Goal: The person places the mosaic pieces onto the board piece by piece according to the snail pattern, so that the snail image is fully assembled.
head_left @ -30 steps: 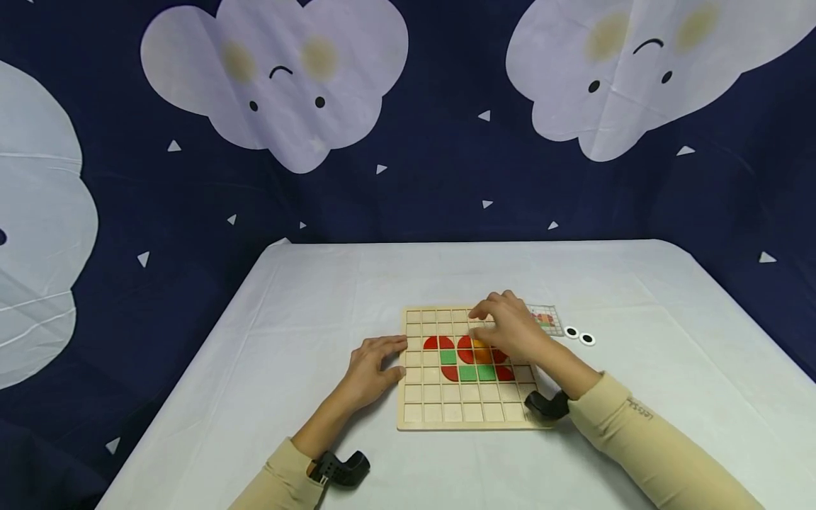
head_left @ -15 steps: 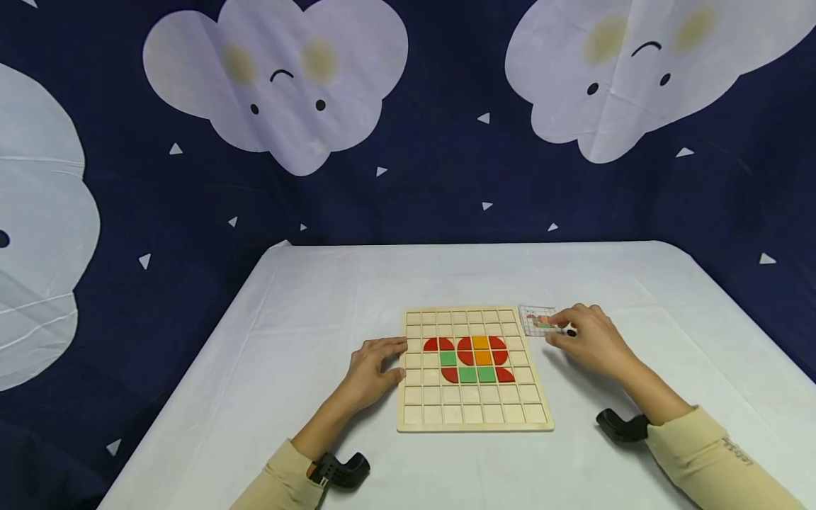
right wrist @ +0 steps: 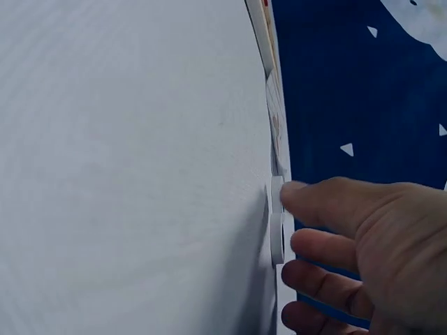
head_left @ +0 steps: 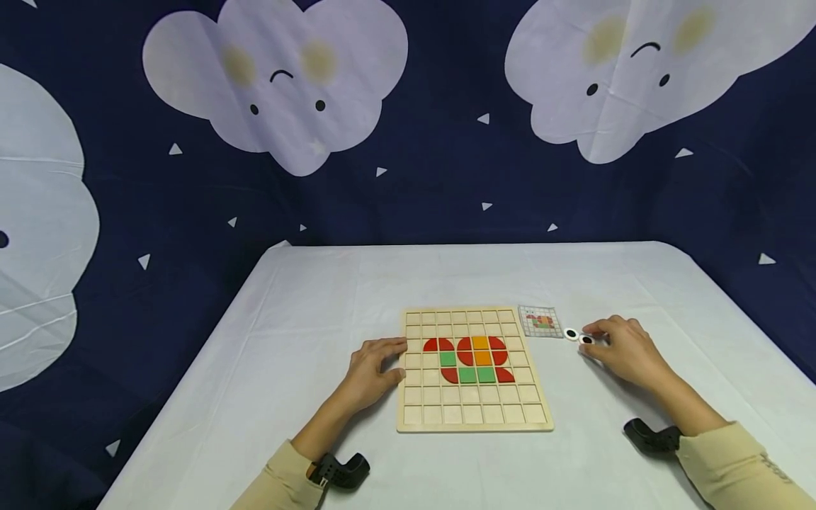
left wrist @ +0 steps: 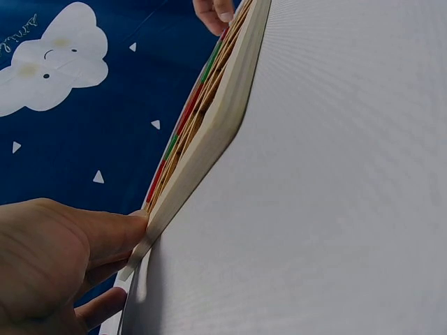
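My left hand [head_left: 372,370] rests at the left edge of a wooden grid board [head_left: 472,418], its fingertips and thumb touching the rim. Red, green and orange flat tiles [head_left: 476,375] sit in the board's middle squares. Off to the right, my right hand [head_left: 627,352] reaches over two white discs with black centres. Its thumb and index finger are spread about the right-hand disc [head_left: 586,340]; the other disc [head_left: 571,333] lies just left of it. In the right wrist view the thumb and fingers [right wrist: 325,242] hover close by the discs, without a plain grip.
A small pattern card [head_left: 540,321] lies between the board's top right corner and the discs. The white-covered table [head_left: 331,283] extends around them. Behind it hangs a dark blue cloth [head_left: 433,198] with white clouds.
The right hand has left the board, swung right past the pattern card and come to the white discs. A fully visible tile pattern shows on the board. The left hand stays put.
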A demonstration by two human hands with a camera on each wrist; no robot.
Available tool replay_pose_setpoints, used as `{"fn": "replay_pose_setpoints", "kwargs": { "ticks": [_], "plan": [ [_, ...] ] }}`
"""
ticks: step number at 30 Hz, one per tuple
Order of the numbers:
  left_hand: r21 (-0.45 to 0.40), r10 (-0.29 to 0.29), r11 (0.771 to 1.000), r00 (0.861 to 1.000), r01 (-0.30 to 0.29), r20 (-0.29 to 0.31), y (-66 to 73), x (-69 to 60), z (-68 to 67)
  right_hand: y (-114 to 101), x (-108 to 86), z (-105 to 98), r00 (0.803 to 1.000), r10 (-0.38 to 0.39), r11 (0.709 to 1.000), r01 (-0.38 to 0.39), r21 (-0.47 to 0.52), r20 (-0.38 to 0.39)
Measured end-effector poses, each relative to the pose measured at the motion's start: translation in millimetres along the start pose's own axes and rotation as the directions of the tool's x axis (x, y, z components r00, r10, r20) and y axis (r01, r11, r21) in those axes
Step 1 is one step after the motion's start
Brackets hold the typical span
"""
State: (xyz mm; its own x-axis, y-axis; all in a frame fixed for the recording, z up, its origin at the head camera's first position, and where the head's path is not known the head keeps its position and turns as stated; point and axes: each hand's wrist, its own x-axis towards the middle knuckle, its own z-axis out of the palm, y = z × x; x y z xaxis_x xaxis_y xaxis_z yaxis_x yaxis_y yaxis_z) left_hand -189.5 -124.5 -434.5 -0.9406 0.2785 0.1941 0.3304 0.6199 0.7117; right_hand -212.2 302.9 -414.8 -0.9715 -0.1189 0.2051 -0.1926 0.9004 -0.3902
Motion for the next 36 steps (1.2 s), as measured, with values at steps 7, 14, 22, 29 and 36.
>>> {"fn": "replay_pose_setpoints", "kwargs": {
  "ticks": [7,14,22,29,36],
  "plan": [
    [0.001,0.001,1.0,1.0,-0.001,-0.001,-0.1,0.3,0.6,8,0.6,3,1.0,0.006,1.0,-0.006,-0.001,0.003],
    [0.005,-0.002,1.0,1.0,0.002,-0.005,-0.4,0.7,1.2,9,0.2,5,1.0,-0.002,1.0,0.002,0.001,-0.012],
    [0.011,0.002,1.0,1.0,-0.002,-0.006,-0.7,0.7,1.3,6,-0.7,4,1.0,0.003,1.0,-0.003,-0.003,-0.012],
    [0.014,0.004,1.0,1.0,-0.004,-0.003,-1.7,0.8,1.2,-14,2.0,2,0.999,-0.024,0.999,0.025,0.02,-0.028],
    [0.006,-0.009,1.0,1.0,0.009,0.003,-1.6,0.7,1.9,-48,11.7,9,0.997,-0.078,0.995,0.079,0.068,-0.006]
  ]
}}
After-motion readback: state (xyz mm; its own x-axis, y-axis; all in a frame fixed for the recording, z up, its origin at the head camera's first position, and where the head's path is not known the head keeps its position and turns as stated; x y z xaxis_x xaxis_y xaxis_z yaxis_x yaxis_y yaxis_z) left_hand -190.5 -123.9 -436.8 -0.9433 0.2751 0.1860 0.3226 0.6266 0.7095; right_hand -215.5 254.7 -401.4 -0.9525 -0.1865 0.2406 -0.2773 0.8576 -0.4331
